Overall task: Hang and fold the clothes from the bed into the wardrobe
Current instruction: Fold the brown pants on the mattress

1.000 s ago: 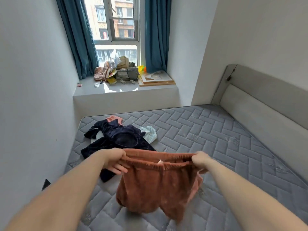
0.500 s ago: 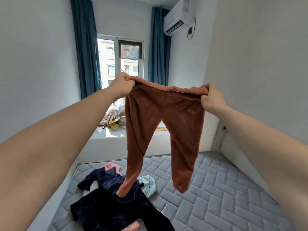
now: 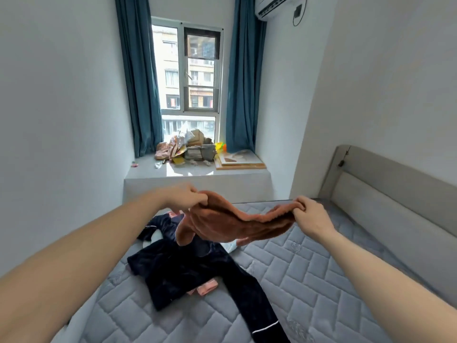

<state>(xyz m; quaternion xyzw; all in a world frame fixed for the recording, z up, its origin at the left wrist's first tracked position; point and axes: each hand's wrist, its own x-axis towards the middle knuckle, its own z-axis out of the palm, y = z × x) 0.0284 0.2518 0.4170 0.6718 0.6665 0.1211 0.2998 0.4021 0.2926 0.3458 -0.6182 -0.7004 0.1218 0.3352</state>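
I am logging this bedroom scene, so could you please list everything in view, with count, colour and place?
brown trousers: one, rust brown, held in the air above the mattress
dark garments: a pile, navy with white piping, on the mattress left of centre
pink pieces: some, pink, among the pile
mattress: one, grey quilted
headboard: one, beige, right
curtains: two, teal, beside the window
clutter: heap, mixed, on the window ledge
air conditioner: one, white, top right
left hand: grips the trousers
right hand: grips the trousers
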